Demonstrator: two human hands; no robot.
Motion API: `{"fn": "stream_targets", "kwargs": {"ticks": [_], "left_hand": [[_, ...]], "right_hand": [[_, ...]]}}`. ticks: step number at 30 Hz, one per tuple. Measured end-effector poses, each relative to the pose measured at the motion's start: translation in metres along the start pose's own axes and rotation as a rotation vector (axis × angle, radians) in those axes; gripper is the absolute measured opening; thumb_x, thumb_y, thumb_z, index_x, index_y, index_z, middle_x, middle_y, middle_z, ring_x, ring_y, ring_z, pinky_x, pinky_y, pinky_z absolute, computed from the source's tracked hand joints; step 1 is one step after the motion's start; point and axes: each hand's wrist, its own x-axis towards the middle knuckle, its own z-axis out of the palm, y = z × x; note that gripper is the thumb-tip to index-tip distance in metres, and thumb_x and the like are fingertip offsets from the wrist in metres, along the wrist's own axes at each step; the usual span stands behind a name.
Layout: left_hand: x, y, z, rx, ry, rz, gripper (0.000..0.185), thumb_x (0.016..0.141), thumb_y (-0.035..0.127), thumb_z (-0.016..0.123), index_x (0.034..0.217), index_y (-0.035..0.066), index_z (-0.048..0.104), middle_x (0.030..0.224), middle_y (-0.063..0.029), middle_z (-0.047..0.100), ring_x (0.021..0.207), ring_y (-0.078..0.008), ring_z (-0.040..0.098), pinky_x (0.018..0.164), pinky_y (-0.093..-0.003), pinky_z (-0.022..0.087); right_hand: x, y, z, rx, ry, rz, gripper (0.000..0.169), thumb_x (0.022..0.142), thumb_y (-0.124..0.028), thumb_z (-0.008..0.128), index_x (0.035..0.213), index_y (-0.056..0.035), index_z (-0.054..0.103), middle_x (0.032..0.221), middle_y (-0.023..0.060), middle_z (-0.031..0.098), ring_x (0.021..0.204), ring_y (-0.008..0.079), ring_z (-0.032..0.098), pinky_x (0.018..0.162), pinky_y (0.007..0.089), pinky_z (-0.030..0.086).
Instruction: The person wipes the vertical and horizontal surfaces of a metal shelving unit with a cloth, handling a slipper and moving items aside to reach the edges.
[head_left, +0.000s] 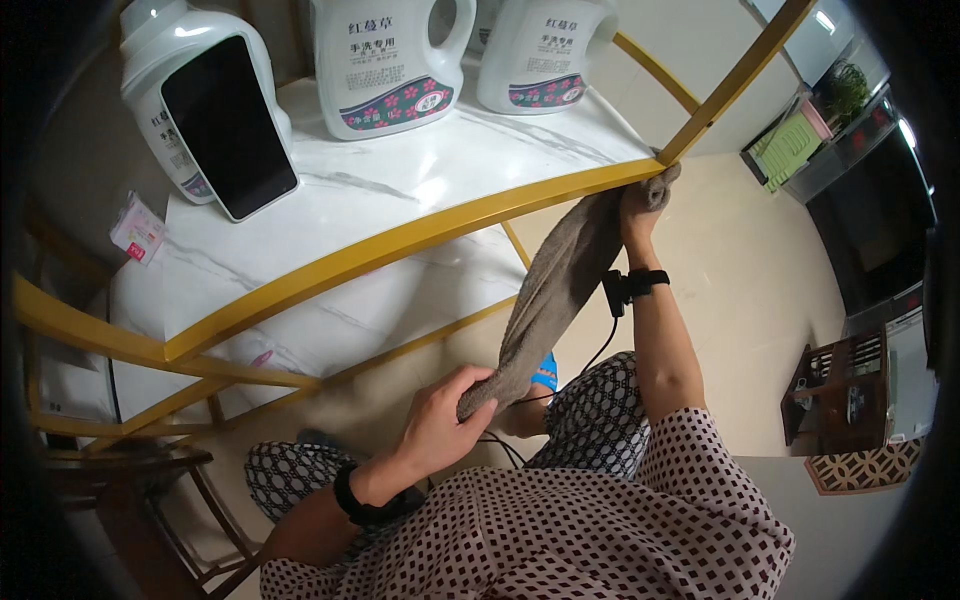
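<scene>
A grey-brown cloth towel (551, 281) stretches slantwise between my two hands. My left hand (450, 416) grips its lower end, in front of my body. At the upper end, my right hand (643, 210) presses a bunched part of the towel against the front right corner of a gold metal shelf frame (420, 238), where an upright post (739, 82) meets the rail. The right hand's fingers are largely hidden by cloth. Above the rail lies the white marble-patterned shelf board (360, 184).
White detergent jugs (390, 67) stand along the shelf, with a black-screened phone (229, 127) leaning on the leftmost. A small pink-and-white packet (139, 229) sits at the left. Below is a lower marble-patterned shelf (397, 300). A dark wooden chair (150, 480) stands at lower left.
</scene>
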Motion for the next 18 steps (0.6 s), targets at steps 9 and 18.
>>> {"fn": "stream_targets", "kwargs": {"ticks": [9, 18], "left_hand": [[-0.003, -0.012, -0.001, -0.014, -0.024, -0.112, 0.031, 0.084, 0.014, 0.062, 0.111, 0.001, 0.054, 0.096, -0.0157, 0.063, 0.089, -0.0226, 0.063, 0.076, -0.0326, 0.047], [-0.002, -0.020, 0.000, 0.024, -0.047, -0.194, 0.034, 0.085, 0.016, 0.061, 0.114, 0.000, 0.052, 0.101, -0.0173, 0.062, 0.092, -0.0258, 0.062, 0.078, -0.0334, 0.047]], "right_hand": [[-0.059, 0.053, 0.026, -0.178, 0.087, 0.151, 0.054, 0.083, -0.031, 0.065, 0.121, -0.0013, 0.041, 0.104, 0.0173, 0.061, 0.100, 0.0289, 0.059, 0.087, 0.0352, 0.044], [-0.147, 0.132, 0.051, -0.194, 0.017, 0.276, 0.027, 0.083, -0.012, 0.061, 0.107, -0.0052, 0.050, 0.097, 0.0100, 0.060, 0.086, 0.0219, 0.059, 0.077, 0.0297, 0.048]]}}
